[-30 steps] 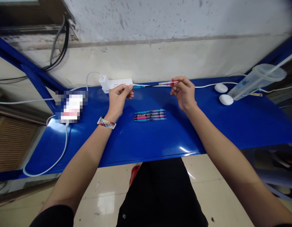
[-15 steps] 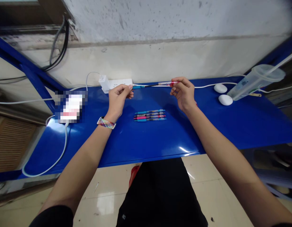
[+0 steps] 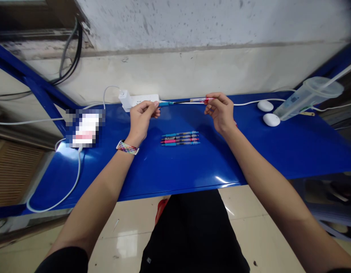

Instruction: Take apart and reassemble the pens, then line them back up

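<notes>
My left hand is closed, its thumb and fingers pinching the blue grip section of a pen above the back of the blue table. A thin dark refill runs rightward from that grip toward a clear-and-red pen barrel. The barrel's red end sits in the pinched fingers of my right hand. Whether the refill reaches inside the barrel, I cannot tell. Below and between my hands, several pens lie side by side on the table, with blue, grey and pink grips.
A white power strip with a plug stands behind my left hand. To the left lies a blurred-out phone on a white cable. Two white rounded objects and a leaning clear plastic container are at right. A white cable runs along the wall.
</notes>
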`<act>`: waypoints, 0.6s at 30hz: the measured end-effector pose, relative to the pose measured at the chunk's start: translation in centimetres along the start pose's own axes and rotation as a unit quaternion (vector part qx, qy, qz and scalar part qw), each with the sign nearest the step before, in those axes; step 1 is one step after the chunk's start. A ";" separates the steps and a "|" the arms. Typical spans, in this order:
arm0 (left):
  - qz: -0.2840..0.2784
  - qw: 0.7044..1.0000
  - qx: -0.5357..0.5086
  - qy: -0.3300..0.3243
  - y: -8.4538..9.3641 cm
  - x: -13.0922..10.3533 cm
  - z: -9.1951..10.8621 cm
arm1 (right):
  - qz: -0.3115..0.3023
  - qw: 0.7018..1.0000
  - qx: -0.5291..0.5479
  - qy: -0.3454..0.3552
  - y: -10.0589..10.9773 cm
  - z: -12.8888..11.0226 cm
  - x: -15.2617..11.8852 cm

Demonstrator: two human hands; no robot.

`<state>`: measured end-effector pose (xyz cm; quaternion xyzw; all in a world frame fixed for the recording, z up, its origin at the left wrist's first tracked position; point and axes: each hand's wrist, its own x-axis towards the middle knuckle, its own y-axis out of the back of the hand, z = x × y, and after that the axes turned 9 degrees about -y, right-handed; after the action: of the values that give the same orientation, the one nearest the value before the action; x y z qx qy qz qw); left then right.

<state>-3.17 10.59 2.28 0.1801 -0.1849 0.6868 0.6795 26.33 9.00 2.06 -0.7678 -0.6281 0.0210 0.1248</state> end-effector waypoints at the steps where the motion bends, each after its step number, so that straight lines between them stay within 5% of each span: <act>1: -0.001 1.000 0.000 0.000 0.0 0.0 0.0 | 0.000 1.000 -0.004 0.000 0.0 0.0 0.0; 18: -0.011 1.000 0.022 -0.019 -0.3 -0.3 0.4 | -0.025 0.999 -0.006 -0.019 -0.4 -0.4 -0.5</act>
<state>-2.85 10.14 2.43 0.2102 -0.1812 0.6794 0.6793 25.87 8.50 2.48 -0.7520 -0.6495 0.0290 0.1090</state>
